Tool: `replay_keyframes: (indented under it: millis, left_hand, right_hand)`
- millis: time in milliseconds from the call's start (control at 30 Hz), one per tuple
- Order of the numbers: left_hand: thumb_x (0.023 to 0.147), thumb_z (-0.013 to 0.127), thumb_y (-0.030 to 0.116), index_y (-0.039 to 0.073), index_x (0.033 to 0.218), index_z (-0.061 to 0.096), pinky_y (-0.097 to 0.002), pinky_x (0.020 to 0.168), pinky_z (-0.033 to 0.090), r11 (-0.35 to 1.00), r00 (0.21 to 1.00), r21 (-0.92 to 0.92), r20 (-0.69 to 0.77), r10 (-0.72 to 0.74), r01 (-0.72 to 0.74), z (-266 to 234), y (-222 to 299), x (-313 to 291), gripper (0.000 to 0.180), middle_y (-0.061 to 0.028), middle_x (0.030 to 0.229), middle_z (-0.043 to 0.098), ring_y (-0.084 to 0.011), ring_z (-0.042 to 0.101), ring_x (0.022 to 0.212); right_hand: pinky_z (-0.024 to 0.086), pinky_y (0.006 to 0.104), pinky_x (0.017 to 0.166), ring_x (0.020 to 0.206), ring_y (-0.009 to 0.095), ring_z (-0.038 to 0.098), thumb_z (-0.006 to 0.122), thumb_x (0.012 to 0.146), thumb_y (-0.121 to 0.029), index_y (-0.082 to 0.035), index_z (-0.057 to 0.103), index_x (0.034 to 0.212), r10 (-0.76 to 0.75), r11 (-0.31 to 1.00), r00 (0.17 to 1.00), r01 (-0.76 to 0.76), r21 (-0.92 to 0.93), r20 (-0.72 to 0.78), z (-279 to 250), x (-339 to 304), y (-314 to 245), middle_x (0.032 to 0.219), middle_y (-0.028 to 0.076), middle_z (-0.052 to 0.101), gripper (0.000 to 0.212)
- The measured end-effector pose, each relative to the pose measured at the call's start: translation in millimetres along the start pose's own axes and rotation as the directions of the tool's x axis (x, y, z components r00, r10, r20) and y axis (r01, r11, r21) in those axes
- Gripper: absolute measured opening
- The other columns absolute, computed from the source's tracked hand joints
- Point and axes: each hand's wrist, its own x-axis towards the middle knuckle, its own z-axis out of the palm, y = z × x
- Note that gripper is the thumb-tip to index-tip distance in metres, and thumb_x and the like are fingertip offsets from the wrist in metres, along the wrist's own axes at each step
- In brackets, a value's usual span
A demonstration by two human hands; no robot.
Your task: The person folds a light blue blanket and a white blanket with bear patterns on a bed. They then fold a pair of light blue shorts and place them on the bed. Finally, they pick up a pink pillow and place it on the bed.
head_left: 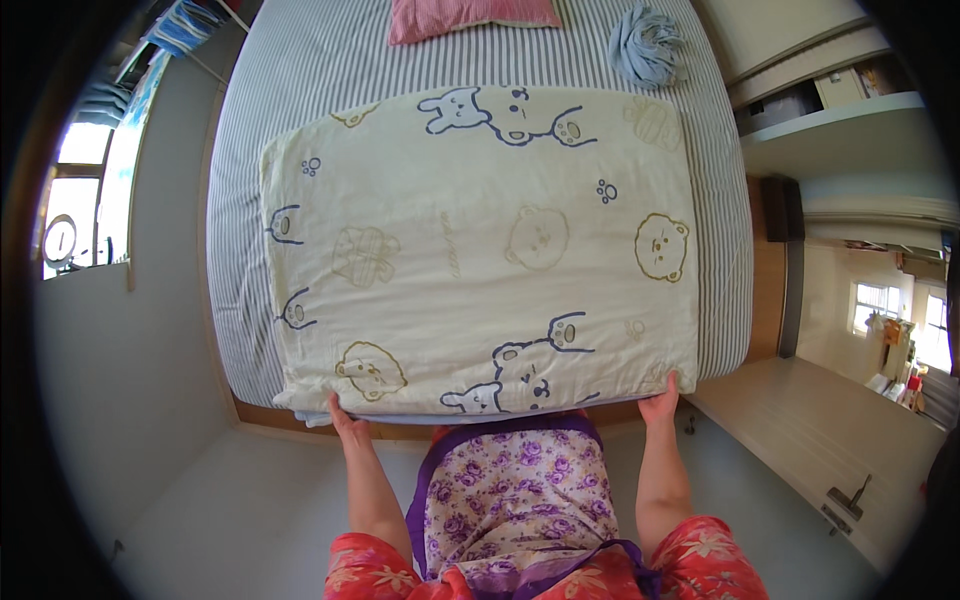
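A cream blanket (470, 210) printed with bears, rabbits and paw marks lies spread flat in a rectangle on the bed. At its near left corner, my left hand (347, 418) grips the edge, thumb on top and the other fingers hidden underneath. My right hand (658, 403) pinches the near right corner in the same way. Between the hands the near edge runs almost straight along the foot of the bed, with a bluish layer showing beneath it. Small wrinkles gather near the left corner.
The bed has a grey-and-white striped sheet (725, 230). At its far end lie a pink pillow (470, 18) and a bunched light-blue cloth (646, 47). A wooden door (800, 430) with a handle stands at the right, shelves (840, 115) beyond it. A window (80, 190) is on the left.
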Motion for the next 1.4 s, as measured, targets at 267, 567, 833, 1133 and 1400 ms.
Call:
replay_keyframes:
  millis: [267, 567, 833, 1133, 1400]
  left_hand:
    - [0.075, 0.047, 0.028, 0.009, 0.111, 0.050, -0.0470, 0.091, 0.036, 0.992, 0.996, -0.083, -0.018, -0.093, 0.091, -31, 31, -21, 0.041, -0.0086, 0.117, 0.050, -0.0275, 0.047, 0.106]
    - [0.077, 0.055, 0.014, -0.008, 0.109, 0.047, -0.0377, 0.076, 0.049, 0.691, 0.656, -0.186, 0.219, 0.722, -0.699, 29, 245, -203, 0.040, -0.0161, 0.101, 0.055, -0.0281, 0.057, 0.088]
    - [0.077, 0.049, 0.028, -0.004, 0.109, 0.047, -0.0334, 0.078, 0.046, 0.584, 0.533, -0.247, 0.245, 0.810, -0.774, 59, 321, -487, 0.046, -0.0166, 0.106, 0.052, -0.0246, 0.055, 0.092]
    - [0.074, 0.056, 0.024, -0.001, 0.089, 0.051, -0.0283, 0.063, 0.046, 0.570, 0.491, -0.181, 0.345, 0.800, -0.802, 84, 390, -484, 0.029, -0.0095, 0.083, 0.053, -0.0190, 0.055, 0.069]
    - [0.062, 0.063, 0.001, -0.005, 0.115, 0.038, -0.0327, 0.072, 0.047, 0.432, 0.400, -0.171, 0.195, 0.896, -0.885, 215, 432, -329, 0.060, -0.0127, 0.100, 0.050, -0.0221, 0.054, 0.085]
  right_hand:
    - [0.034, 0.0424, 0.093, 0.109, 0.026, 0.044, 0.048, 0.083, -0.031, -0.008, 0.043, 0.119, -0.168, 0.981, 0.973, 0.149, 0.126, 0.160, 46, -48, -24, 0.119, 0.006, 0.047, 0.043]
    - [0.040, 0.0357, 0.087, 0.101, 0.024, 0.050, 0.055, 0.078, -0.024, -0.003, 0.047, 0.114, -0.457, 0.889, 0.821, 0.437, 0.139, 0.342, 168, -238, -144, 0.110, 0.009, 0.052, 0.042]
    - [0.044, 0.0323, 0.080, 0.091, 0.020, 0.056, 0.051, 0.080, -0.028, -0.002, 0.054, 0.101, -0.700, 0.677, 0.551, 0.715, 0.175, 0.455, 162, -382, -250, 0.098, 0.008, 0.058, 0.033]
    - [0.047, 0.0316, 0.067, 0.071, 0.019, 0.057, 0.051, 0.079, -0.024, -0.007, 0.055, 0.089, -0.638, 0.700, 0.494, 0.691, 0.179, 0.591, 156, -371, -301, 0.080, 0.006, 0.058, 0.020]
    - [0.045, 0.0325, 0.062, 0.074, 0.018, 0.054, 0.071, 0.063, -0.019, -0.004, 0.054, 0.097, -0.718, 0.606, 0.597, 0.789, -0.100, 0.358, 300, -309, -288, 0.085, 0.007, 0.056, 0.041]
